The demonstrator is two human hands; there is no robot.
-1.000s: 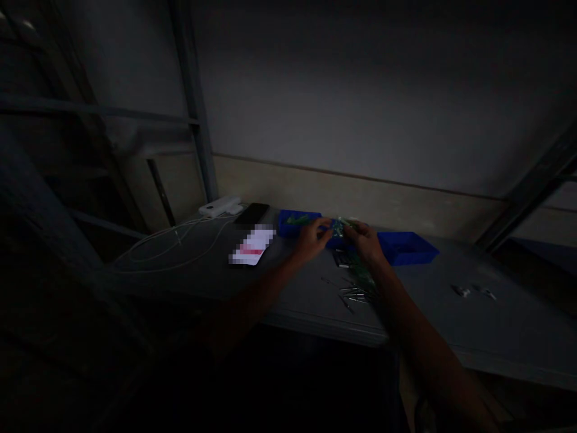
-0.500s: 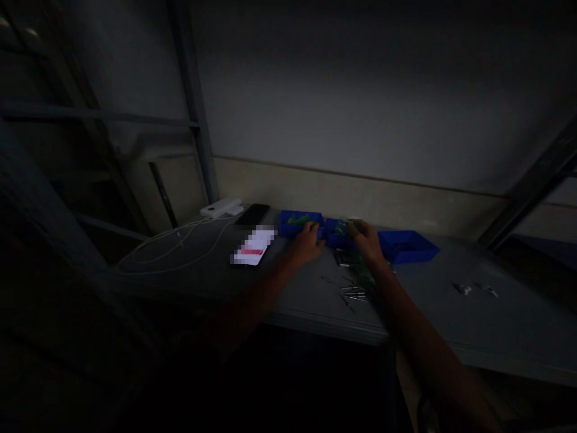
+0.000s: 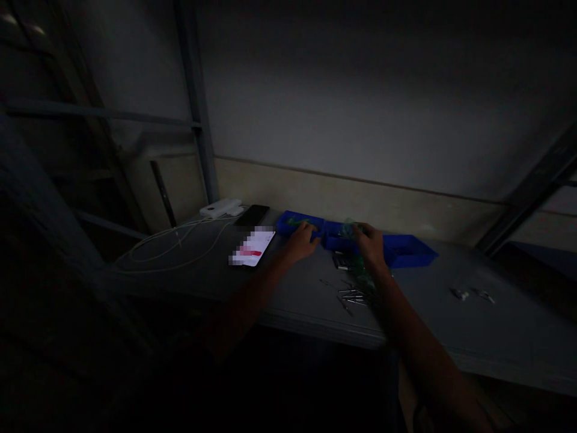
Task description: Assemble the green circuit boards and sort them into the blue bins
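Note:
My left hand (image 3: 302,242) is at the near side of the left blue bin (image 3: 285,227), its fingers curled over the near wall and the thumb lower down. Some green material (image 3: 294,221) lies inside that bin. My right hand (image 3: 370,243) pinches a clear greenish plastic bag (image 3: 347,228) above the middle blue bin (image 3: 332,239); the bag's contents are too dark to make out. Below the right hand, another green plastic bag (image 3: 360,270) lies on the table, partly hidden by the forearm. Several thin metal rods (image 3: 354,296) are scattered in front of it.
A third blue bin (image 3: 408,251) stands right of my right hand. A lit phone (image 3: 255,248), a dark phone (image 3: 253,215) and a white power strip (image 3: 220,208) with cables are at left. Small metal parts (image 3: 460,294) lie at right. The wall (image 3: 360,189) rises behind the table.
The left bin has turned slightly, its left end now nearer, with my left hand at its wall. My right hand, with the bag, has shifted a little right and down.

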